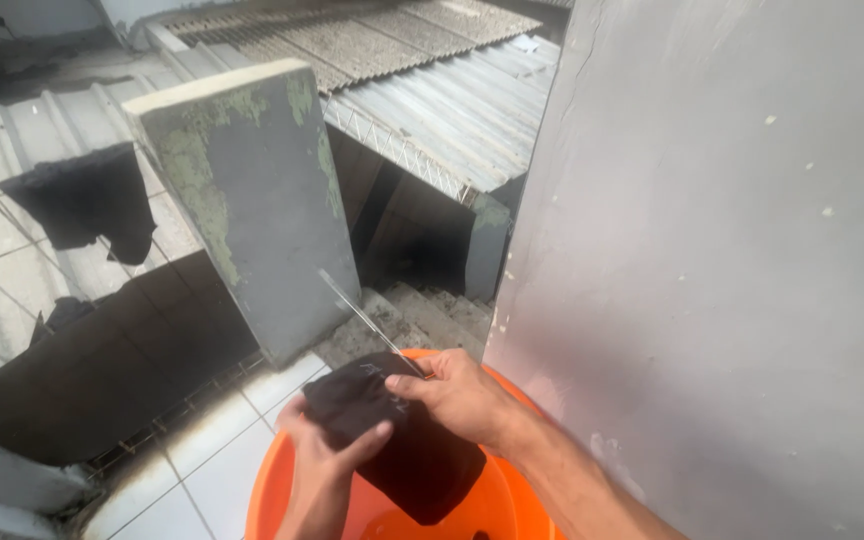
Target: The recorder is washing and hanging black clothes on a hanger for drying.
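Note:
Both hands hold a dark, wet-looking piece of cloth (417,455) over an orange bucket (272,490). My left hand (320,465) grips the cloth's near left edge from below. My right hand (457,395) pinches its upper edge, beside a thin metal wire (362,315) that runs up and to the left. The cloth hangs down into the bucket.
A grey plastered wall (722,250) fills the right side. A mossy concrete slab (252,200) stands ahead, with steps (422,315) descending behind it. Dark garments (87,200) hang on lines at left above corrugated roofing (452,100). White floor tiles (202,470) lie below.

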